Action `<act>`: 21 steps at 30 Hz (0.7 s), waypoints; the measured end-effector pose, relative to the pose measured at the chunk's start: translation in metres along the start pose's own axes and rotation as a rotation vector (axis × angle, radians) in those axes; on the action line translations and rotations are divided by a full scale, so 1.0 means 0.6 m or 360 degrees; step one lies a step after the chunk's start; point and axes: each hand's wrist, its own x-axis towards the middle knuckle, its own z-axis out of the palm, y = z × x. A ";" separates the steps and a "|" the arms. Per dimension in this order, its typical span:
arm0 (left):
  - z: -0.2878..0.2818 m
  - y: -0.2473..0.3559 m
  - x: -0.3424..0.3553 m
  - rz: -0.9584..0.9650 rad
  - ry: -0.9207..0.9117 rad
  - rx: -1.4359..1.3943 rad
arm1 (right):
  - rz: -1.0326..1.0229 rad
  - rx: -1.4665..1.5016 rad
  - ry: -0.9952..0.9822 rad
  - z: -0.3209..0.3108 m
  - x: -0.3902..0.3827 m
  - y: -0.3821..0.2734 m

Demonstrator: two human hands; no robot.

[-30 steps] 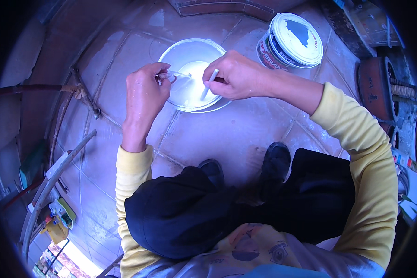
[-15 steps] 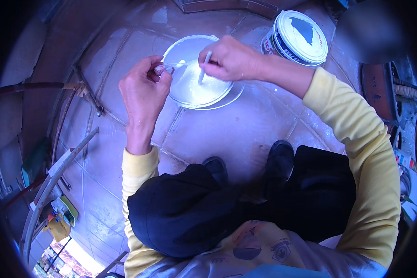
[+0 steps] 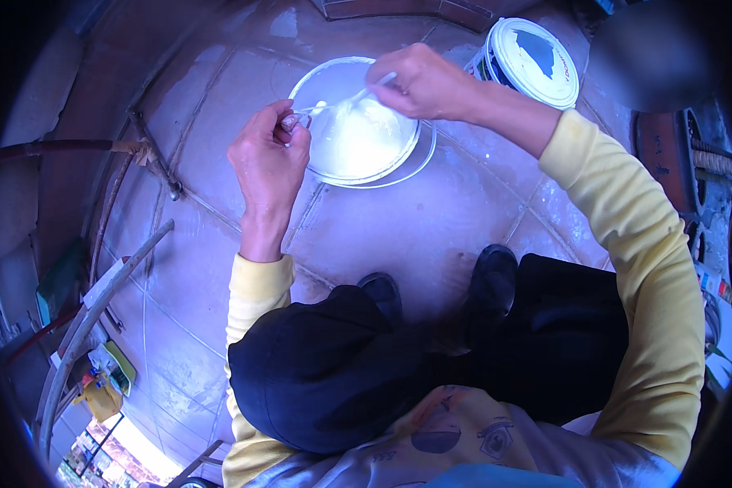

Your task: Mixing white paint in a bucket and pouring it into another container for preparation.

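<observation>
A bucket (image 3: 295,88) of bright white liquid (image 3: 364,145) stands on the tiled floor ahead of me. My left hand (image 3: 270,159) is at its left rim, fingers pinched on a thin pale piece (image 3: 305,110) that reaches out over the bucket; its kind is not clear. Above the bucket's far right side, my right hand (image 3: 421,83) grips a slim white stick (image 3: 380,84). The stick slants down to the left, and its lower end is blurred over the white liquid.
A lidded paint pail (image 3: 537,61) stands to the far right. Curved poles (image 3: 98,301) and a metal bar (image 3: 156,159) lie along the left. A brown box-like object (image 3: 663,159) sits at the right. My shoes (image 3: 492,281) are on the floor nearer me.
Both hands have shifted right, the right one also slightly away from me. The white stick has gone from nearly upright to a strong slant. My left hand keeps its pinch.
</observation>
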 end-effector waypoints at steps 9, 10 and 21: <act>0.003 0.000 -0.003 0.0002 0.0009 0.0001 | -0.0063 0.0394 -0.0207 0.021 -0.030 -0.044; 0.004 0.000 -0.003 0.0016 0.0010 -0.0008 | -0.0067 0.0290 -0.0124 0.016 -0.016 -0.035; 0.008 -0.001 -0.007 0.0006 0.0051 0.0001 | -0.0112 0.0389 -0.0175 0.030 -0.021 -0.037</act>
